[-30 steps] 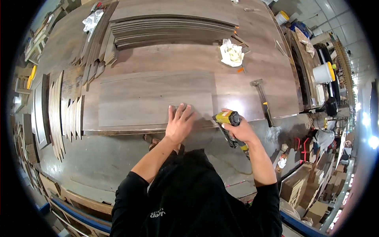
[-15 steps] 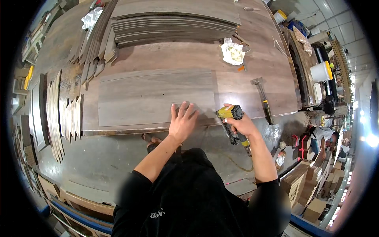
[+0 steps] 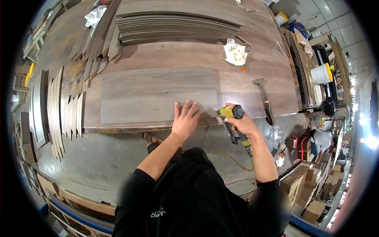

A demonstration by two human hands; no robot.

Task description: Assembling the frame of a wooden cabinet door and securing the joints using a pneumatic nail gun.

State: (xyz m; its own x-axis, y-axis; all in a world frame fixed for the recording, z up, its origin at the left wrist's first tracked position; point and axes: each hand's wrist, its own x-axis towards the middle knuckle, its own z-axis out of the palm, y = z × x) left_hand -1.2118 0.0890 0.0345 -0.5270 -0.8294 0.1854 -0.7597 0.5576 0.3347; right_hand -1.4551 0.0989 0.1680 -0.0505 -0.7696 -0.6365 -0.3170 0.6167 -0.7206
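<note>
A flat grey-brown wood panel [image 3: 134, 104] lies along the near edge of the workbench, with two small dark spots on its face. My left hand [image 3: 184, 122] rests on the panel's near edge toward the right, fingers spread and stretched out. In my right hand [image 3: 244, 124] is a yellow and black nail gun [image 3: 233, 111], fingers wrapped round its grip. The nail gun's nose is at the panel's near right corner; whether it touches cannot be made out. From the bottom of the grip a hose hangs toward the floor.
A hammer [image 3: 264, 100] lies to the right on the workbench [image 3: 237, 89]. Stacked panels [image 3: 177, 29] and long strips [image 3: 100, 39] stand farther back. Near the stack is a crumpled white bag [image 3: 235, 53]. Light-edged boards [image 3: 55, 112] lean at the left; a white bucket [image 3: 320, 74] sits at the right.
The view has shifted slightly, so the bench and its things appear a little to the right. Both hands keep nearly the same place and hold.
</note>
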